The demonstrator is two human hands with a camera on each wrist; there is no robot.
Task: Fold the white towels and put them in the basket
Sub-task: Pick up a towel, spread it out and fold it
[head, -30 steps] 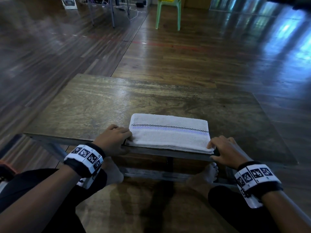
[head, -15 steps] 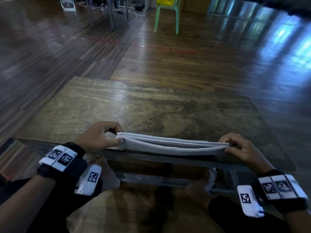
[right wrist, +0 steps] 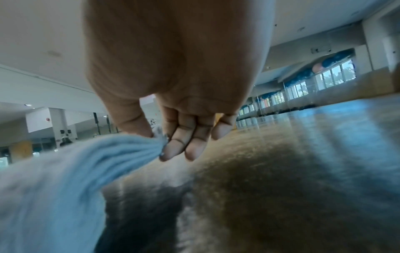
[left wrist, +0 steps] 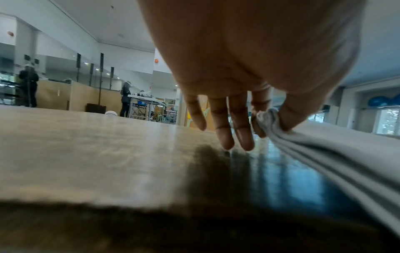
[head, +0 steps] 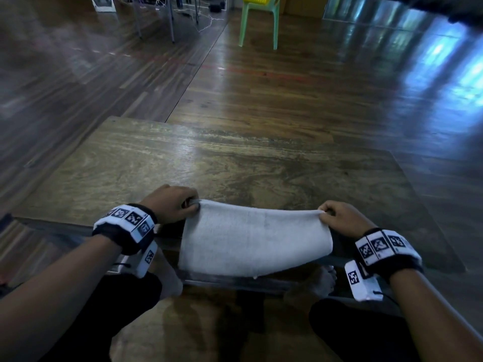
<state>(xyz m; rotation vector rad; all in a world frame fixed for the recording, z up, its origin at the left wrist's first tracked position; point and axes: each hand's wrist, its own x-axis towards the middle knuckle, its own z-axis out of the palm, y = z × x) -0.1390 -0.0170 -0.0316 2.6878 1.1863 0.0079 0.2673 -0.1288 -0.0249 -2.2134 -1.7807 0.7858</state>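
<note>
A folded white towel (head: 254, 241) hangs in the air over the near edge of the wooden table (head: 235, 165), stretched between both hands. My left hand (head: 192, 203) pinches its upper left corner; the left wrist view shows thumb and forefinger pinching the bunched layers of the towel (left wrist: 303, 142), with the other fingers (left wrist: 225, 130) hanging straight. My right hand (head: 322, 212) pinches the upper right corner, and in the right wrist view the towel (right wrist: 71, 167) gathers at the thumb. No basket is in view.
A green plastic chair (head: 258, 19) with a yellow object on its seat stands far back on the wooden floor. Metal table legs and cables (head: 170, 19) are at the back left. My knees and bare feet (head: 311, 286) are below the table's near edge.
The towel lay flat on the table a second ago; both hands took its near corners, lifted it off the surface and now hold it hanging over the near edge.
</note>
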